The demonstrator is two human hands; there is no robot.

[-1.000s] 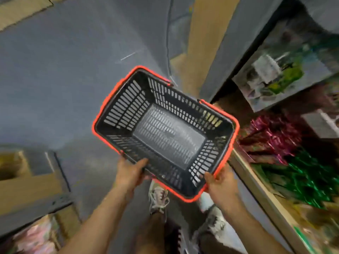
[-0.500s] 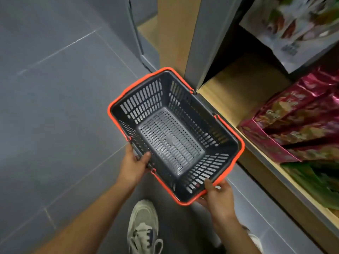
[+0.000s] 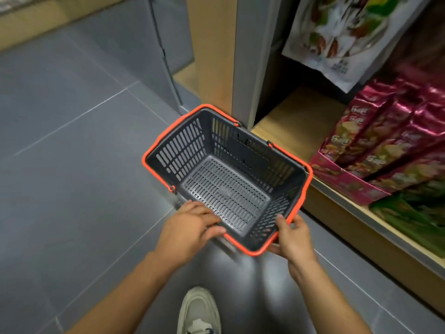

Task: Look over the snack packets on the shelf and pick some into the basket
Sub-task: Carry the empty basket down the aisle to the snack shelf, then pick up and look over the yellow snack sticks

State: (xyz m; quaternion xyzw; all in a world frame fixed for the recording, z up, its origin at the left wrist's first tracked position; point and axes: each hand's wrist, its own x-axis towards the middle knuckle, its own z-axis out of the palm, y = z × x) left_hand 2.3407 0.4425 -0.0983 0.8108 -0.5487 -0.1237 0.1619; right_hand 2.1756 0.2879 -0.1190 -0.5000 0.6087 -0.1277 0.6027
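Fig.: L hand (image 3: 190,225) & R hand (image 3: 292,239), both clamped on the basket (image 3: 180,150). L has its fingers curled over the near rim. R pinches the near-right corner, thumb inside the wall, fingers under. Hands are apart, one at each end of the near side. L is motion-blurred, so its exact finger lay is approx.

Basket is held over the grey floor (image 3: 72,165), slightly tilted, w/ its far-right side just beside the shelf (image 3: 296,116) edge; can't tell if they touch. Nothing in it, only the bare slotted bottom.

On the shelf, right: pink pkts (image 3: 385,141) upright in a display box, green pkts (image 3: 409,213) nearer to me, a white pkt (image 3: 337,32) above & farther. My shoe (image 3: 199,309) is at the near edge.

Progress, as I judge it: v. early. Basket is at the shelf, no pkt picked yet. Left to do: free one hand, prob. R as it's nearer the stock, check the pkts, drop some in.
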